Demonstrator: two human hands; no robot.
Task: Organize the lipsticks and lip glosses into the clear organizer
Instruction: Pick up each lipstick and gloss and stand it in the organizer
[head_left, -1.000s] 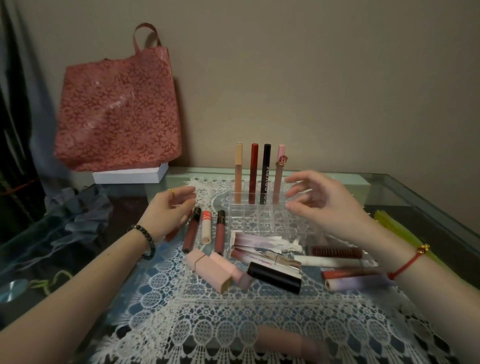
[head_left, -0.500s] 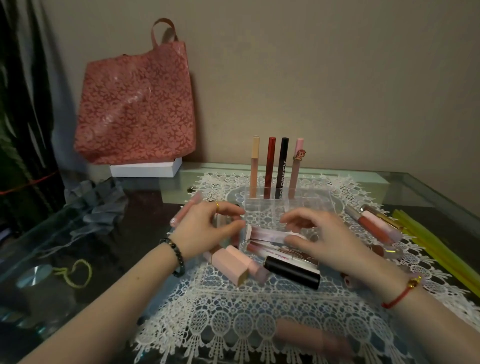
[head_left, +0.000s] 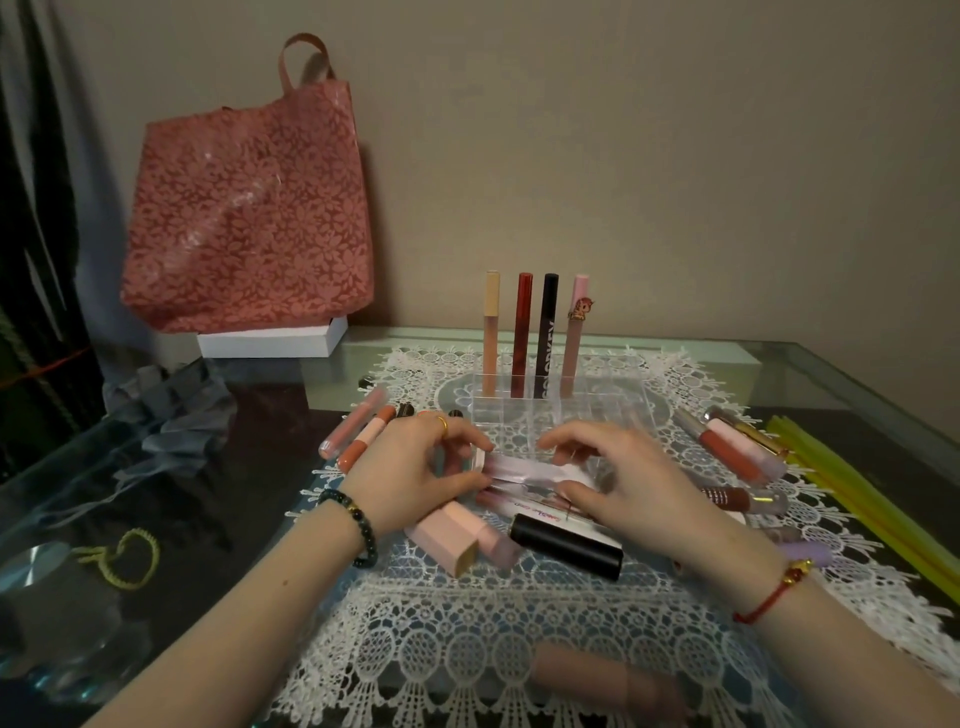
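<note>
The clear organizer (head_left: 597, 402) stands on a white lace mat, with several tall lip glosses (head_left: 521, 338) upright in its back row. In front of it lies a pale pink-white lip gloss tube (head_left: 524, 469); my left hand (head_left: 415, 467) pinches its left end and my right hand (head_left: 623, 478) grips its right end. Below the hands lie a black lipstick (head_left: 566, 545) and pink square lipsticks (head_left: 447, 538). More glosses lie at the left (head_left: 358, 436) and at the right (head_left: 737, 452). A pink lipstick (head_left: 608, 680) rests near the front.
A red patterned bag (head_left: 249, 218) leans on the wall above a white box (head_left: 270, 340). Grey cloth (head_left: 171, 410) and a yellow-green cord bracelet (head_left: 124, 558) lie on the glass table at the left. Yellow strips (head_left: 872, 499) run along the right.
Both hands came down from in front of the organizer and closed on the pale gloss tube. The view shifted, showing more glosses at the left and right.
</note>
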